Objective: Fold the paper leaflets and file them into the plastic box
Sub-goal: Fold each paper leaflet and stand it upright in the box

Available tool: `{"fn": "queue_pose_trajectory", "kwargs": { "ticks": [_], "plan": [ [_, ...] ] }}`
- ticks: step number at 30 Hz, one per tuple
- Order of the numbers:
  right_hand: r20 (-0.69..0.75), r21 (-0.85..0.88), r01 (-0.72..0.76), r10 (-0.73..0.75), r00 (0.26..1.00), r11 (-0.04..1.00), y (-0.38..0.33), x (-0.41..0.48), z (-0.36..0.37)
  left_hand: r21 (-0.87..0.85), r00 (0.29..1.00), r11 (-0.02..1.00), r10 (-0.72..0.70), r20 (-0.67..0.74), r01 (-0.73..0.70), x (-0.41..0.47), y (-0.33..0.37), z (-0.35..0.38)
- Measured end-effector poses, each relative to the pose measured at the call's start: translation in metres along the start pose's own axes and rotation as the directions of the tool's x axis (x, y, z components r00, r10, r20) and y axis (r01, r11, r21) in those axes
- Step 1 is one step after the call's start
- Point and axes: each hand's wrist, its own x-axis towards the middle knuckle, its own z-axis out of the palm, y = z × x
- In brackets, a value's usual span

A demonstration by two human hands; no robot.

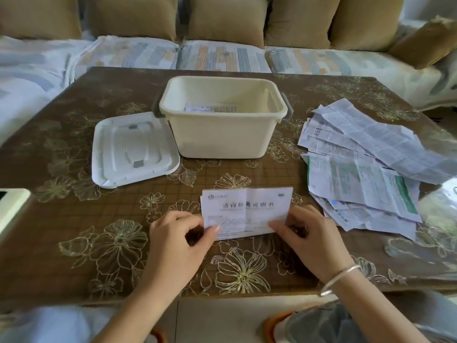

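Observation:
A white printed leaflet (246, 210), partly folded, lies on the table in front of me. My left hand (176, 240) pinches its lower left corner between thumb and fingers. At the lower right corner my right hand (312, 240) pinches it the same way. Behind the leaflet stands the cream plastic box (222, 137), open at the top, with folded leaflets (210, 108) lying at its bottom. A loose pile of unfolded leaflets (366, 167) spreads over the right side of the table.
The box's white lid (134, 151) lies upside down left of the box. The table (99, 231) has a brown floral cover. A white object (11, 206) sits at the left edge. A sofa with tan cushions (222, 23) runs behind the table.

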Motion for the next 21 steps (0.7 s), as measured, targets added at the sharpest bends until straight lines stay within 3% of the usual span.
{"fn": "queue_pose_trajectory", "kwargs": {
  "ticks": [9, 14, 18, 21],
  "plan": [
    [-0.13, -0.082, -0.06, 0.049, 0.99, 0.995, -0.002, 0.002, 0.022, 0.245, 0.987, 0.969, 0.037, -0.157, 0.003, -0.003, 0.004, 0.017],
    [-0.118, -0.171, -0.048, 0.028, 0.993, 0.984, -0.005, 0.003, 0.022, 0.26, 0.977, 0.966, 0.055, -0.205, 0.0, -0.006, 0.004, 0.022],
    [-0.094, -0.187, -0.053, 0.036, 0.995, 0.981, -0.006, 0.003, 0.022, 0.279, 0.974, 0.96, 0.078, -0.212, -0.016, -0.006, 0.007, 0.02],
    [-0.083, -0.299, 0.014, -0.04, 0.996, 0.954, -0.01, 0.004, 0.021, 0.364, 0.97, 0.922, 0.196, -0.143, -0.132, -0.002, 0.006, 0.022]
  ]
}}
